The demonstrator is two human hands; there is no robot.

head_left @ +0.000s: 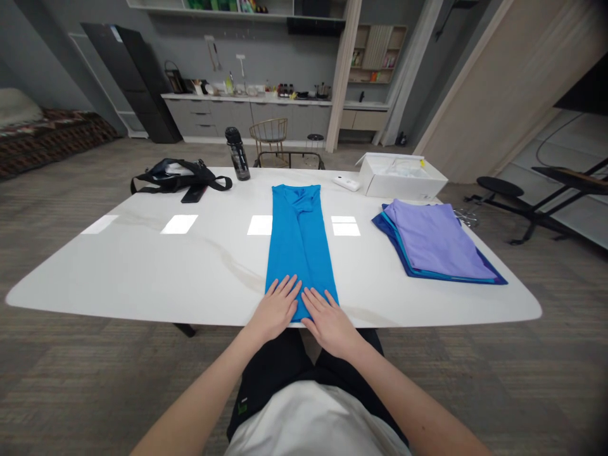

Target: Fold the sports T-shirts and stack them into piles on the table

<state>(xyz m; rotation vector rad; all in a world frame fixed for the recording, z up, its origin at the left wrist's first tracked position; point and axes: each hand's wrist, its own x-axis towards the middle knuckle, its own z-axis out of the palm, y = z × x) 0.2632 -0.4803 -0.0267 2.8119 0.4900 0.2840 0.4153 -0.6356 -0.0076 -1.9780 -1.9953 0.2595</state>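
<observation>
A bright blue garment [300, 244], folded into a long narrow strip, lies in the middle of the white table [209, 285]. Its near end reaches the table's front edge. My left hand [277, 308] rests flat on the near left part of the cloth, fingers stretched out. Beside it, my right hand [327, 318] lies flat on the near right part, its fingers spread. Neither hand grips the fabric. To the right sits a stack of folded cloths, with a lilac cloth [434, 237] on top and blue ones under it.
A white box [403, 177] and a small white device [346, 183] stand at the back right. At the back left are a black bag [175, 174], a phone [194, 194] and a dark bottle [237, 154]. Chairs [270, 131] are beyond the table.
</observation>
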